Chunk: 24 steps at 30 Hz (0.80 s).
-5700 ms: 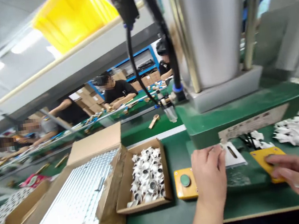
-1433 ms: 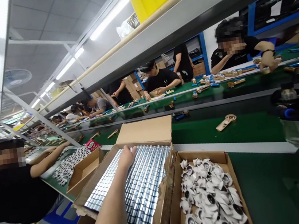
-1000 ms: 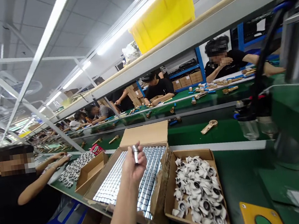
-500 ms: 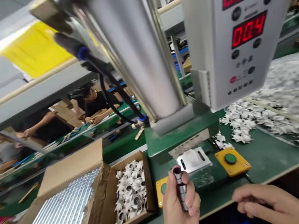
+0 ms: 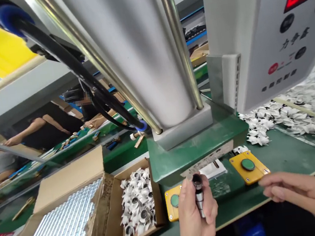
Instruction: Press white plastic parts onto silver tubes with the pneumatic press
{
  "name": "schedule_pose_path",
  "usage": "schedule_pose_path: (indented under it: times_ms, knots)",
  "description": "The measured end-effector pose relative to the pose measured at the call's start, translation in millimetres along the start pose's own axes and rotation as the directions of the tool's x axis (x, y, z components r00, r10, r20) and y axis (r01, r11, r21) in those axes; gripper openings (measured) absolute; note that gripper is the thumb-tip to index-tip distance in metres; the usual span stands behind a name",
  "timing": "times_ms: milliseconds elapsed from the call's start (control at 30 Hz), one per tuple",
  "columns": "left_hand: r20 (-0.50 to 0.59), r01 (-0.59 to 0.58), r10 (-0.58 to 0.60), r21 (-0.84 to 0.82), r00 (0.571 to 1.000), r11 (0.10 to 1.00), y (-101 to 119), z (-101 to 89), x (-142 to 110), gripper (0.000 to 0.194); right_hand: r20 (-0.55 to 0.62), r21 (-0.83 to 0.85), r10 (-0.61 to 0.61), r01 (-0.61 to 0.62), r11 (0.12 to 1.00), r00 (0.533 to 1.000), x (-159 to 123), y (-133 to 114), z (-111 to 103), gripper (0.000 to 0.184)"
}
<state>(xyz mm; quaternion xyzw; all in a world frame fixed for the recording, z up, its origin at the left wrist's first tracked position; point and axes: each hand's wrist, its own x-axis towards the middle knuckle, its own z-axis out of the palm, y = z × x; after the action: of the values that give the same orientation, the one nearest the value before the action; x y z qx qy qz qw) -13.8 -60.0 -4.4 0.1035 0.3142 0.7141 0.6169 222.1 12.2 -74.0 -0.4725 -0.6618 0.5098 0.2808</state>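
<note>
In the head view, my left hand [image 5: 195,217] is closed around a short stack of shiny metal sleeves [image 5: 199,197], held upright with the hollow dark top end showing. It is in front of the green press [image 5: 191,150], close to the left yellow button box [image 5: 173,204]. My right hand [image 5: 297,192] hovers at the bench's front edge, just below the right yellow button box [image 5: 249,167]. Its fingers are stretched out and nothing shows in them. Partly hidden behind my left hand lies a white metal plate [image 5: 212,169] at the foot of the press.
A cardboard box [image 5: 158,199] of white bladed parts stands left of my left hand. Beside it is a larger carton [image 5: 73,164] of silvery tubes. More white bladed parts [image 5: 259,128] lie at the right. A control box [image 5: 254,62] hangs beside the press cylinder. People work across the line.
My view has come closer to the press. My left hand, still holding the metal sleeves, and my right hand both appear slightly further right in the picture.
</note>
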Motion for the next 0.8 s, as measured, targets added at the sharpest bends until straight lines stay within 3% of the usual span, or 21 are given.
schedule_pose_path:
  times_ms: [67,167,233,467,633,733,800]
  knots:
    - [-0.078,0.013,-0.016,-0.034,0.997,0.999,2.5,0.6,8.0,0.015,0.047,0.032,0.018,-0.02,0.999,0.999,12.8,-4.8,-16.6,0.032]
    - [-0.138,0.015,-0.025,-0.075,0.99,0.997,3.2,7.4,21.1,0.016,-0.095,0.001,0.025,-0.025,1.0,0.995,31.2,-11.6,-37.2,0.033]
    - [-0.142,-0.013,0.001,-0.081,0.99,0.997,2.4,15.0,27.2,0.019,-0.13,-0.007,0.015,-0.016,1.0,0.991,38.6,-15.6,-42.9,0.033]
    - [-0.187,-0.05,0.032,-0.092,0.982,0.994,-0.1,27.3,33.9,0.026,-0.019,0.022,0.037,-0.036,0.999,0.999,35.4,-25.2,-36.6,0.036]
    - [-0.143,-0.009,-0.004,-0.09,0.99,0.996,-3.1,29.8,40.2,0.027,-0.095,0.018,-0.006,0.008,1.0,0.995,37.5,-31.3,-34.9,0.035]
    - [-0.09,0.006,-0.013,-0.076,0.996,0.997,-3.6,35.0,45.7,0.032,-0.177,-0.203,-0.132,0.096,0.975,0.975,50.0,-22.2,-39.2,0.031]
    - [-0.083,0.006,-0.01,-0.046,0.997,0.999,-3.9,36.6,48.1,0.032,-0.161,-0.444,-0.326,0.226,0.867,0.932,61.8,-10.5,-46.0,0.027]
